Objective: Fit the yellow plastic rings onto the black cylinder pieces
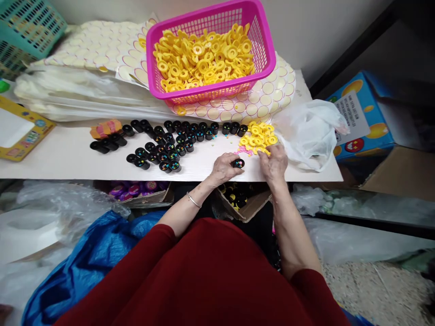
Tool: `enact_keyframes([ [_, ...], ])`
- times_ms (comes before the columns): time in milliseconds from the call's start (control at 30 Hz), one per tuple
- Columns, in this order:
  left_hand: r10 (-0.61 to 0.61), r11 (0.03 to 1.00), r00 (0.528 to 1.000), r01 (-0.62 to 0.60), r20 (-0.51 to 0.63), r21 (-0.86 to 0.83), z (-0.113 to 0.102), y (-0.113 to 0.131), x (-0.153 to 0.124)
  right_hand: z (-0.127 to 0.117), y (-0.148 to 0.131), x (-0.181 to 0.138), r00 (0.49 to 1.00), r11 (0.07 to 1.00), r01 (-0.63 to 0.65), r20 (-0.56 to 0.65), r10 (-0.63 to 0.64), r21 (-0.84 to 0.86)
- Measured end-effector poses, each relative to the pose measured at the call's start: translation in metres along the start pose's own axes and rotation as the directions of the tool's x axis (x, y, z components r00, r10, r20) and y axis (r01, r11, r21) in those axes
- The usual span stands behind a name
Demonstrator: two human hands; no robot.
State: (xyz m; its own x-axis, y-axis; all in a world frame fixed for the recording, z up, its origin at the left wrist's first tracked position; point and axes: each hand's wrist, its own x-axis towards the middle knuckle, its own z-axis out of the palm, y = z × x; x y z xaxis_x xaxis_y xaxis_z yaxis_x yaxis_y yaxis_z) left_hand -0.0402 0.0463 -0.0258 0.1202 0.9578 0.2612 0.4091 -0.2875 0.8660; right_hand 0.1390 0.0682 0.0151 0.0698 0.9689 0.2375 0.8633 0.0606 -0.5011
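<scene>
My left hand [224, 168] grips a small black cup [239, 163] with coloured bits inside, near the table's front edge. To its right, my right hand [274, 162] has its fingers curled at the edge of a pile of yellow ring-shaped plastic pieces [260, 135]; whether a piece is pinched in them cannot be made out. Small pink beads [245, 151] lie scattered between the pile and the held cup. Left of my hands stand several more black cups [174, 155], many with coloured bits in them.
A pink basket [210, 94] full of yellow pieces stands at the back on dotted wrapping [285, 86]. A white plastic bag [307, 136] and a blue carton [365, 113] are at the right. Below the table edge sits an open box [251, 210] of black and yellow parts.
</scene>
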Motion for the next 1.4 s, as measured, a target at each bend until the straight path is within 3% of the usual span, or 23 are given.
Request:
enact_keyframes([
  [100,-0.010,1.000,1.000,0.009,-0.002,-0.018,0.001,-0.004,0.000,0.004,0.011,0.006,0.993,0.984,-0.115,-0.017,0.114,-0.138],
  [267,-0.024,0.999,1.000,0.024,-0.003,-0.025,0.000,-0.005,0.002,0.003,0.011,0.007,0.994,0.983,-0.107,-0.001,0.108,-0.148],
  [367,0.007,0.998,0.999,-0.010,-0.038,-0.069,-0.004,-0.001,0.001,0.000,0.013,0.004,0.990,0.992,-0.117,-0.083,0.114,-0.039],
  [500,0.028,0.984,0.968,-0.071,-0.251,-0.161,-0.011,0.010,-0.002,-0.007,0.012,-0.007,0.948,0.940,-0.101,-0.255,0.191,0.327],
  [567,-0.005,0.969,0.941,-0.079,-0.338,-0.236,-0.012,0.018,-0.004,-0.010,0.006,-0.016,0.925,0.794,-0.103,-0.236,0.298,0.599],
  [633,-0.089,0.932,0.938,-0.040,-0.336,-0.360,-0.011,0.031,-0.005,-0.014,-0.004,-0.026,0.914,0.545,-0.160,-0.085,0.396,0.823],
  [733,-0.271,0.796,0.948,0.126,-0.164,-0.592,-0.009,0.052,-0.006,-0.019,-0.023,-0.040,0.900,0.198,-0.298,0.205,0.385,0.934],
  [800,-0.339,0.686,0.941,0.249,0.003,-0.684,-0.009,0.064,-0.006,-0.020,-0.034,-0.049,0.895,0.113,-0.368,0.318,0.314,0.923],
  [867,-0.356,0.618,0.926,0.333,0.125,-0.712,-0.012,0.072,-0.006,-0.019,-0.042,-0.057,0.905,0.127,-0.379,0.338,0.258,0.917],
  [967,-0.405,0.570,0.894,0.409,0.189,-0.713,-0.020,0.074,-0.006,-0.014,-0.048,-0.065,0.946,0.256,-0.311,0.272,0.178,0.915],
  [1067,-0.498,0.530,0.844,0.478,0.200,-0.701,-0.029,0.072,-0.005,-0.007,-0.047,-0.067,0.983,0.483,-0.177,0.181,0.039,0.858],
  [1200,-0.575,0.510,0.802,0.508,0.164,-0.694,-0.032,0.072,0.003,-0.001,-0.043,-0.059,0.989,0.774,0.102,0.022,-0.148,0.624],
  [1267,-0.595,0.515,0.791,0.510,0.141,-0.689,-0.030,0.072,0.007,0.002,-0.039,-0.054,0.977,0.843,0.187,-0.007,-0.213,0.505],
  [1400,-0.603,0.534,0.790,0.503,0.110,-0.679,-0.022,0.067,0.010,0.007,-0.032,-0.048,0.961,0.892,0.251,0.016,-0.277,0.375],
])
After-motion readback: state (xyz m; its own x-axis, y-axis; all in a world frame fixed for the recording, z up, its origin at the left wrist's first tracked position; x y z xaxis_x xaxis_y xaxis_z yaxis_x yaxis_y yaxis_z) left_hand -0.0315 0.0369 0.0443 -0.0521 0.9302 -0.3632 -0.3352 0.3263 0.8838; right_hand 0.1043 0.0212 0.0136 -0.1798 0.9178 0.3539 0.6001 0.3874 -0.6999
